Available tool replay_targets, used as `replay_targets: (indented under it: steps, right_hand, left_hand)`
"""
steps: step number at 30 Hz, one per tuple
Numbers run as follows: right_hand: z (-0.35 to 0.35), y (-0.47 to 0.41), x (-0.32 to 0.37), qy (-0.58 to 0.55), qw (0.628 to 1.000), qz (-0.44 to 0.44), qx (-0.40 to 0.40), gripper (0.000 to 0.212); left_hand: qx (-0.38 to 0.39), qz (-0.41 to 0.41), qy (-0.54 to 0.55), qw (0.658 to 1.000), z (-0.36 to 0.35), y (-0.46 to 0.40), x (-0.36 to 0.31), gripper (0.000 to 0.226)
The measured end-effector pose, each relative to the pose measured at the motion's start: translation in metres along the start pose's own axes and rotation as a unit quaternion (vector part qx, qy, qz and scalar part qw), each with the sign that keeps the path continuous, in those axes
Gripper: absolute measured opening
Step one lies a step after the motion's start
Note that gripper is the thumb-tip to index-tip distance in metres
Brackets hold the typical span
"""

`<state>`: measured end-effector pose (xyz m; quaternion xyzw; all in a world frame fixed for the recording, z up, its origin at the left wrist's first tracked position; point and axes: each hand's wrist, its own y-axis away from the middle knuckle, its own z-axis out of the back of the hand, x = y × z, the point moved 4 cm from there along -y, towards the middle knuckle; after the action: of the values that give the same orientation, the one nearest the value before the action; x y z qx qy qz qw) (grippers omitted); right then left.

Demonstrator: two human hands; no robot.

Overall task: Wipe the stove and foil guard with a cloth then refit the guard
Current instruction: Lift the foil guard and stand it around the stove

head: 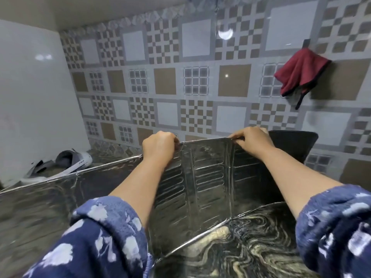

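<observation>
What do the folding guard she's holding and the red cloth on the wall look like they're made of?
Guard: apparently thin aluminium foil sheet, shiny, with embossed ribs and creased fold lines. Red cloth: soft fabric, possibly microfibre, matte, draping in folds with dark edging.

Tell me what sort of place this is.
Most likely a home kitchen cooking corner. The wall is covered in patterned tiles, both hands grip the top edge of a foil guard standing on a swirled dark counter, and a red cloth hangs from a wall hook.

A home kitchen: patterned wall tiles (196, 81), marbled countertop (251, 247), red cloth (299, 71) hanging.
</observation>
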<state>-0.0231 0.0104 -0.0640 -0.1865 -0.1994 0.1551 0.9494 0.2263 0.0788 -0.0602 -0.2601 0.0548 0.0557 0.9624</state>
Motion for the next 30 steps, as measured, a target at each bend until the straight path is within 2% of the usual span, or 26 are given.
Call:
replay_targets:
  steps: [6,13,18,25,30]
  right_hand:
    - [0.009,-0.021,-0.014,-0.037,0.998,-0.018,-0.045,0.028]
    - [0.063,-0.058,-0.049,0.015,0.994,-0.033,-0.103,0.032]
    - [0.099,-0.046,-0.097,0.056,0.985,-0.068,-0.15,0.028]
    - [0.137,-0.006,-0.173,0.077,0.973,-0.131,-0.171,0.023]
    - [0.143,0.014,-0.224,0.077,0.964,-0.182,-0.175,0.021]
  left_hand:
    - [-0.018,0.005,0.009,1.0,0.001,-0.024,-0.025,0.027]
    - [-0.056,-0.028,0.041,0.997,0.003,-0.074,-0.076,0.026]
    - [-0.067,-0.072,0.095,0.991,-0.009,-0.097,-0.132,0.026]
    - [-0.039,-0.139,0.149,0.978,-0.037,-0.102,-0.22,0.024]
    - [0.008,-0.165,0.176,0.971,-0.061,-0.106,-0.273,0.025]
